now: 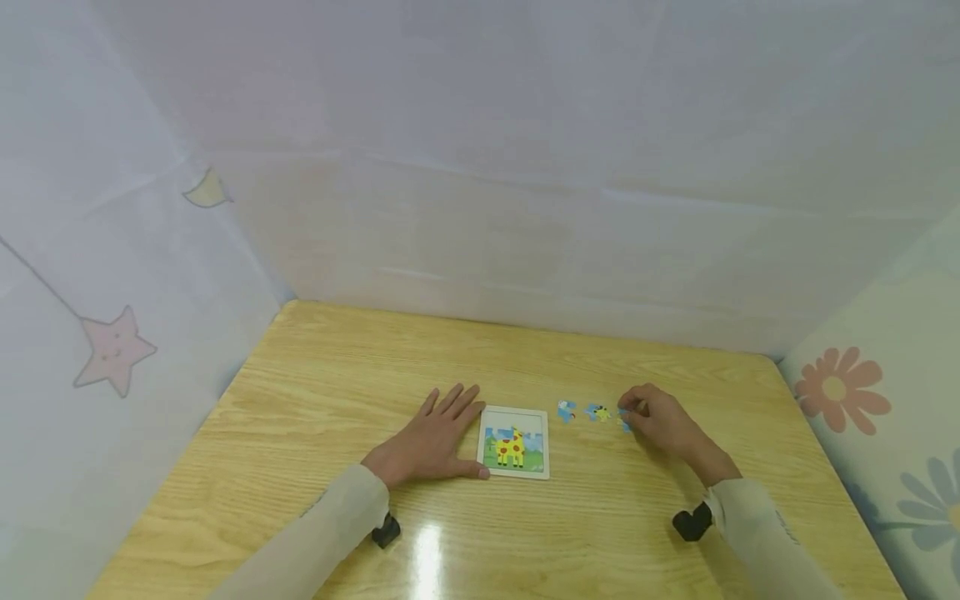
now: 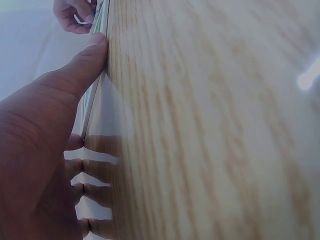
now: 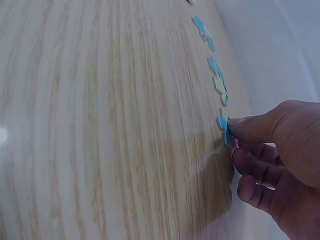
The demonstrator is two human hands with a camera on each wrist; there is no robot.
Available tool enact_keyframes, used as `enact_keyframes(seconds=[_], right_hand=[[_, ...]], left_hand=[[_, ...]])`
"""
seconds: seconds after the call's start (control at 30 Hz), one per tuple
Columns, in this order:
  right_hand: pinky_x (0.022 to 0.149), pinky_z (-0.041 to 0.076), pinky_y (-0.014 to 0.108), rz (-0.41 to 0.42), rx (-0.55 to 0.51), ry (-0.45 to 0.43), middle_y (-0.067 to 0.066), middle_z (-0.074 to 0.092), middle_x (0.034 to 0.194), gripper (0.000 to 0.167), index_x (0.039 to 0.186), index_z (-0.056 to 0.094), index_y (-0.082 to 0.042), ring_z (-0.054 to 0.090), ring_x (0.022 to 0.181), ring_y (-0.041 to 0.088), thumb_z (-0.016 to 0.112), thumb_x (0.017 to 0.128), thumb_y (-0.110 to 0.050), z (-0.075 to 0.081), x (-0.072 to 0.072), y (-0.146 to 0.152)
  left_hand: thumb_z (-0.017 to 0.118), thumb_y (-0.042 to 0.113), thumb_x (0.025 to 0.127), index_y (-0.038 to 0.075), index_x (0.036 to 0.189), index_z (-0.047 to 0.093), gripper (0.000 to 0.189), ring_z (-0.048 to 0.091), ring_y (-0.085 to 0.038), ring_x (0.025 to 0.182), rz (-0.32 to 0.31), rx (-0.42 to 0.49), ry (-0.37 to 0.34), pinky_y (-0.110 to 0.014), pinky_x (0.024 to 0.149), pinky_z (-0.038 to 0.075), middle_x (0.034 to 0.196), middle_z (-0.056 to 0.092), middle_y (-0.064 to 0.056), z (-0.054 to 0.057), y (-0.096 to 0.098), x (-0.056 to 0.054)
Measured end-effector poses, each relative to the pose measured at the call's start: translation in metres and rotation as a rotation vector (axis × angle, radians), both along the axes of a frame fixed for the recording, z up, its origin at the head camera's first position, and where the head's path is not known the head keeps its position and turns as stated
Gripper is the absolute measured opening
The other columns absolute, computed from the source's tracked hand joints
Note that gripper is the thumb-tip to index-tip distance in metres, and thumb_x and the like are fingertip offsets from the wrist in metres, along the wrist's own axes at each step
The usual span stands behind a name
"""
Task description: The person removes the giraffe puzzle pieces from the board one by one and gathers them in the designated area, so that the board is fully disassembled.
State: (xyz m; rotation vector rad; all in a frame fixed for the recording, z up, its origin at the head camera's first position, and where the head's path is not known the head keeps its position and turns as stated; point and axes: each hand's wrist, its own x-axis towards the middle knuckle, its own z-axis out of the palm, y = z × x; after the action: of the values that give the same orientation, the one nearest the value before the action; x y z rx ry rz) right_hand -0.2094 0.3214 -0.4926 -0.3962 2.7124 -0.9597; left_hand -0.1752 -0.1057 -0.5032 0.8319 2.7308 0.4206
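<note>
- The right hand (image 1: pixel 663 425) is pinching the rightmost puzzle piece (image 3: pixel 227 137) between thumb and fingers; whether the piece is touching the wood or hanging just above it, I cannot tell.
- The left hand (image 1: pixel 435 442) is lying spread, its fingers straight, thumb and fingertips touching the left edge of the puzzle tray (image 1: pixel 517 419).
- The step in hand is apparently picking up a loose piece while the left hand is steadying the tray.
- The next move is probably calling for a firm pinch at the edges, a low carry leftward and a turn to match the gap.
- The tray is lying flat, giraffe picture (image 1: pixel 510 450) filling its lower part, bare strip showing along the top.
- Between tray and right hand, a middle piece (image 1: pixel 598 412) and a left piece (image 1: pixel 566 410) are lying apart in a row.
- The pale wooden tabletop (image 1: pixel 360 358) is reflecting a bright light patch near its front.
- Around it, whitish cloth (image 1: pixel 480 167) is hanging, showing a pink star (image 1: pixel 115 350) on the left and a red flower (image 1: pixel 842 390) on the right.
</note>
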Motion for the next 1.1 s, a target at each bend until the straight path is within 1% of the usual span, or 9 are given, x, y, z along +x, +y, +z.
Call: enact_keyframes(seconds=[0.1,0.27,0.4,0.47,0.57,0.73,0.9,1.0,1.1], right_hand=[[0.073,0.053,0.023,-0.003,0.010,0.023,0.016,0.063,0.118,0.021,0.125,0.067,-0.001,0.060,0.090,0.015,0.063,0.107,-0.011,0.000,0.000,-0.002],[0.071,0.054,0.024,0.018,-0.010,0.066,0.016,0.066,0.117,0.022,0.126,0.067,0.000,0.061,0.087,0.015,0.064,0.106,-0.009,0.007,0.001,-0.010],[0.068,0.054,0.024,0.042,-0.049,0.061,0.016,0.066,0.119,0.024,0.128,0.067,0.000,0.059,0.084,0.014,0.063,0.106,-0.009,0.009,0.004,-0.023],[0.067,0.053,0.024,0.063,-0.060,0.050,0.015,0.066,0.119,0.024,0.129,0.066,-0.001,0.057,0.081,0.013,0.063,0.106,-0.009,0.009,0.005,-0.032],[0.068,0.052,0.024,0.091,-0.060,0.048,0.012,0.067,0.117,0.022,0.126,0.068,-0.002,0.056,0.081,0.014,0.063,0.106,-0.009,0.008,0.006,-0.049],[0.070,0.051,0.022,0.167,-0.042,0.075,0.007,0.068,0.114,0.018,0.122,0.071,-0.006,0.055,0.081,0.012,0.066,0.105,-0.010,0.008,0.009,-0.083],[0.071,0.052,0.023,0.242,-0.059,0.076,0.004,0.069,0.110,0.017,0.121,0.072,-0.006,0.055,0.079,0.008,0.066,0.105,-0.010,0.010,0.012,-0.111],[0.071,0.052,0.023,0.263,-0.058,0.071,0.003,0.068,0.109,0.017,0.121,0.072,-0.007,0.056,0.079,0.009,0.066,0.105,-0.010,0.011,0.011,-0.125],[0.072,0.051,0.023,0.264,-0.040,0.065,0.001,0.068,0.108,0.017,0.121,0.073,-0.009,0.056,0.080,0.010,0.066,0.105,-0.012,0.013,0.009,-0.137]], left_hand=[[0.062,0.082,0.089,0.014,0.171,0.026,0.113,0.008,-0.034,0.170,0.002,0.004,-0.001,-0.063,0.136,0.008,0.182,0.010,-0.008,0.000,0.000,0.000],[0.063,0.081,0.089,0.014,0.171,0.026,0.112,0.008,-0.035,0.170,0.003,0.012,0.000,-0.064,0.136,0.008,0.182,0.010,-0.008,0.000,0.000,0.000],[0.063,0.082,0.089,0.015,0.171,0.025,0.112,0.007,-0.035,0.170,0.004,0.014,0.001,-0.063,0.136,0.007,0.182,0.009,-0.008,-0.001,0.000,0.000],[0.063,0.082,0.089,0.015,0.171,0.025,0.112,0.007,-0.034,0.170,0.003,0.016,0.000,-0.063,0.136,0.006,0.182,0.009,-0.008,-0.002,0.000,0.000],[0.063,0.082,0.089,0.015,0.171,0.026,0.112,0.008,-0.035,0.170,0.002,0.021,0.000,-0.064,0.136,0.008,0.182,0.010,-0.009,-0.002,-0.001,0.000],[0.062,0.082,0.089,0.016,0.171,0.026,0.112,0.007,-0.034,0.170,0.005,0.021,0.001,-0.063,0.136,0.007,0.182,0.010,-0.008,-0.002,-0.001,0.000],[0.062,0.083,0.089,0.015,0.171,0.025,0.112,0.007,-0.034,0.170,0.004,0.016,-0.006,-0.064,0.136,0.007,0.182,0.009,-0.008,-0.002,-0.001,0.001],[0.062,0.084,0.089,0.016,0.171,0.025,0.113,0.006,-0.034,0.170,0.008,0.012,-0.010,-0.063,0.136,0.007,0.183,0.008,-0.007,-0.003,0.000,0.000],[0.061,0.083,0.089,0.016,0.171,0.025,0.113,0.006,-0.034,0.170,0.010,0.011,-0.009,-0.063,0.136,0.007,0.183,0.008,-0.007,-0.003,0.000,0.000]])
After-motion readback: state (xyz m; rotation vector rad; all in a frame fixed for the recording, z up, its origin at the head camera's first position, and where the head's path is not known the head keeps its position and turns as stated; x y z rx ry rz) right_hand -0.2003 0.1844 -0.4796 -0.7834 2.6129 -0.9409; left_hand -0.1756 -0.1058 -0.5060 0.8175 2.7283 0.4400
